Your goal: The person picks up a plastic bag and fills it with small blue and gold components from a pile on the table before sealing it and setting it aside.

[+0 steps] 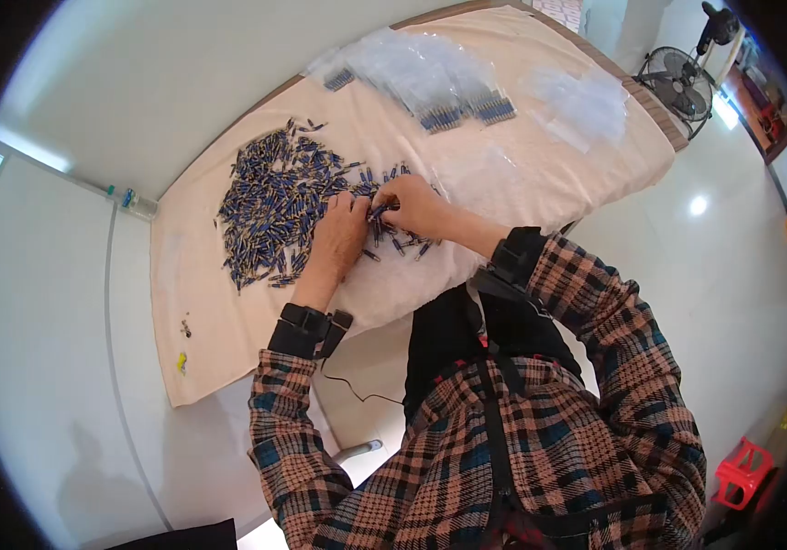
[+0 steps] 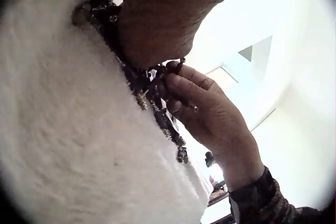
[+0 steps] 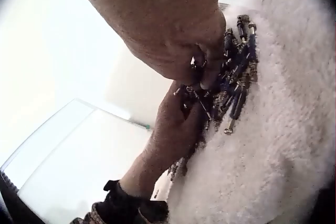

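A wide heap of small dark blue parts with brass-coloured ends lies on the cream cloth. At the heap's right edge, the left hand has its fingers bent down among the parts. Close beside it, the right hand pinches a blue part between thumb and fingers. In the left wrist view the right hand holds small parts at its fingertips. The right wrist view has the left hand next to several loose parts; its fingertips are partly hidden, and some parts show at them.
Clear plastic bags, some with rows of blue parts, lie at the table's far side. More clear bags are at the far right. A yellow item lies near the left corner. A fan and red stool stand beyond.
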Action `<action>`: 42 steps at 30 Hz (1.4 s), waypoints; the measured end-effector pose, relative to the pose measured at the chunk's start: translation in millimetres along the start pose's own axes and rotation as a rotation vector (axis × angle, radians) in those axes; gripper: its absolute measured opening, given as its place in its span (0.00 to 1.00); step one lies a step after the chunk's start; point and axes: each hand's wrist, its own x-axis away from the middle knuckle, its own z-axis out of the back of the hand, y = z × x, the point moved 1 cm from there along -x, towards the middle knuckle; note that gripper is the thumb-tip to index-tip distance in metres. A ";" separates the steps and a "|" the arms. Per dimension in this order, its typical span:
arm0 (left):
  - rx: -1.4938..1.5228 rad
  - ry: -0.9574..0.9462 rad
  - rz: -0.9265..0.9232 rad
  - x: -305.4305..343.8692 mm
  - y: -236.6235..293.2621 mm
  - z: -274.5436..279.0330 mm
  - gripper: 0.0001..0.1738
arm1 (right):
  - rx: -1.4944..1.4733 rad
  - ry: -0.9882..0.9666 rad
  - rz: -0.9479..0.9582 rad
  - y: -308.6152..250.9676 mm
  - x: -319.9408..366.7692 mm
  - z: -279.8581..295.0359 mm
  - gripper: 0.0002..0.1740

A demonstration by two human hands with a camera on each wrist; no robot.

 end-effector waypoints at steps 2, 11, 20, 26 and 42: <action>0.074 0.074 0.056 -1.4 4.2 0.7 0.15 | -0.079 -0.019 -0.096 -2.9 -5.2 1.5 0.09; 1.179 -0.054 0.636 -4.9 7.4 26.3 0.14 | -0.287 0.046 -0.226 18.2 -6.4 -1.9 0.11; 0.250 0.217 0.124 20.0 -11.6 31.0 0.12 | -0.073 0.025 -0.166 4.8 12.4 19.9 0.11; 0.321 -0.024 0.164 16.6 24.8 39.0 0.13 | 0.283 0.121 0.104 -3.7 17.4 5.6 0.10; 0.655 0.108 0.305 30.0 -3.5 28.7 0.03 | 0.088 -0.087 -0.068 -2.0 25.0 25.5 0.07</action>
